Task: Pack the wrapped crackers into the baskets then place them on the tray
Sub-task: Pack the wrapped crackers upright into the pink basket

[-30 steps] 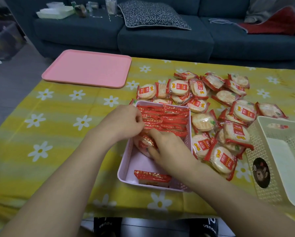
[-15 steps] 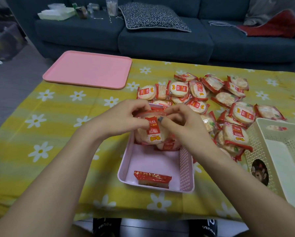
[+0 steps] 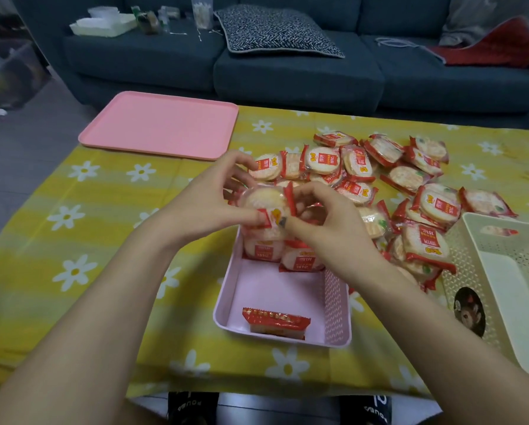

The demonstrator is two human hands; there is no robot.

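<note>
A pink basket [image 3: 336,305] sits in front of me on the yellow flowered cloth. Upright wrapped crackers fill its far end, and one packet [image 3: 275,323] stands alone at its near wall. My left hand [image 3: 208,204] and my right hand [image 3: 321,222] are both shut on a stack of wrapped crackers [image 3: 266,204], held just above the basket's far end. A loose pile of wrapped crackers [image 3: 410,191] lies to the right. The pink tray [image 3: 162,124] lies bare at the far left of the table. A cream basket [image 3: 508,283] stands at the right edge.
A dark blue sofa [image 3: 287,78] runs behind the table, with a patterned cushion [image 3: 275,32], a white box [image 3: 104,24] and small items on it. Bare yellow cloth [image 3: 82,228] stretches to the left of the pink basket.
Both hands have lifted a stack of crackers out of the packed row in the pink basket and raised it above the far end. The row there is now shorter.
</note>
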